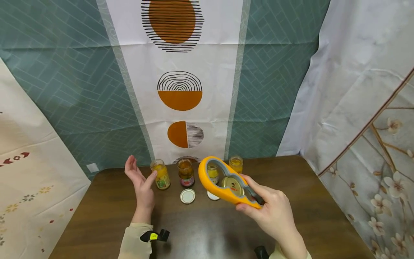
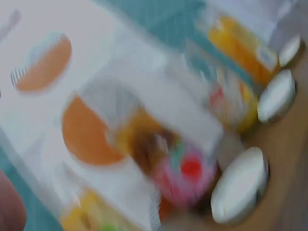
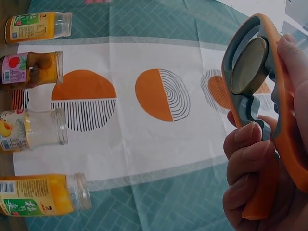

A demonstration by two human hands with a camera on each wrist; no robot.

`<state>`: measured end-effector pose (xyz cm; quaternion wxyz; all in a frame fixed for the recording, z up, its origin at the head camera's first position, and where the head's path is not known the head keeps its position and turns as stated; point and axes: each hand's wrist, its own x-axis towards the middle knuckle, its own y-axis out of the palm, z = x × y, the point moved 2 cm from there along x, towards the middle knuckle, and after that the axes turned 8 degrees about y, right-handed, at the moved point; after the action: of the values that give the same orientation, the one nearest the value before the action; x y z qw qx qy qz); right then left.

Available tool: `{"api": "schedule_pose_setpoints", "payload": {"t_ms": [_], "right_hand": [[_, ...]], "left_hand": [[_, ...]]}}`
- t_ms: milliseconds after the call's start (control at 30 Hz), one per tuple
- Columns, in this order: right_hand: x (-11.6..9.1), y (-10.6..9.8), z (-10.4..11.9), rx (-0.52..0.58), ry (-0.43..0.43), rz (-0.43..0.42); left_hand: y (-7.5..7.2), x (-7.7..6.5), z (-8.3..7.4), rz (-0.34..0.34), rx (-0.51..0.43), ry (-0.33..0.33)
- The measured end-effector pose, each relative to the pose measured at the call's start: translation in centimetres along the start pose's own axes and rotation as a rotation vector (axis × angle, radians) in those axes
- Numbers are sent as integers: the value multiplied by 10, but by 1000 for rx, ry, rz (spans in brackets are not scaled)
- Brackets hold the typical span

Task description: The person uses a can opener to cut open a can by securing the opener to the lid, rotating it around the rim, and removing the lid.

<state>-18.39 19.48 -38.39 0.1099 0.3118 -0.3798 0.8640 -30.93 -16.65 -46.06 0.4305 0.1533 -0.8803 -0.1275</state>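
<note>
My right hand (image 1: 275, 208) grips an orange and grey jar opener (image 1: 210, 181) by its handle end, fingers curled round it. A gold jar lid (image 3: 249, 66) sits inside the opener's notched frame. My left hand (image 1: 143, 187) is raised with fingers extended, beside a yellow-filled glass jar (image 1: 162, 180); whether the thumb touches the jar I cannot tell. To the right stand a dark-filled jar (image 1: 186, 179), a jar with a fruit label (image 3: 14, 129), partly behind the opener in the head view, and another yellow-filled jar (image 1: 236, 163). All these jars are lidless.
In front of the jars, a white lid (image 1: 187, 196) and a second lid (image 1: 213, 196), partly covered by the opener, lie on the brown table (image 1: 194, 230). The left wrist view shows a third lid (image 2: 290, 51). A patterned curtain (image 1: 271, 90) hangs behind.
</note>
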Motion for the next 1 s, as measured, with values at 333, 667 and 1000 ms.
{"api": "schedule_pose_setpoints", "payload": {"t_ms": [333,667,1000], "right_hand": [[-4,3,-2,-55,-34,-1],[-7,8,1,-85,-210,25],[-1,5,3,-53,-334,67]], "left_hand": [[105,-57,-69,385,-373,-421],[133,-107,-92,680,-1043,-1005],[137,-114,-94,675,-1152,-1002]]}}
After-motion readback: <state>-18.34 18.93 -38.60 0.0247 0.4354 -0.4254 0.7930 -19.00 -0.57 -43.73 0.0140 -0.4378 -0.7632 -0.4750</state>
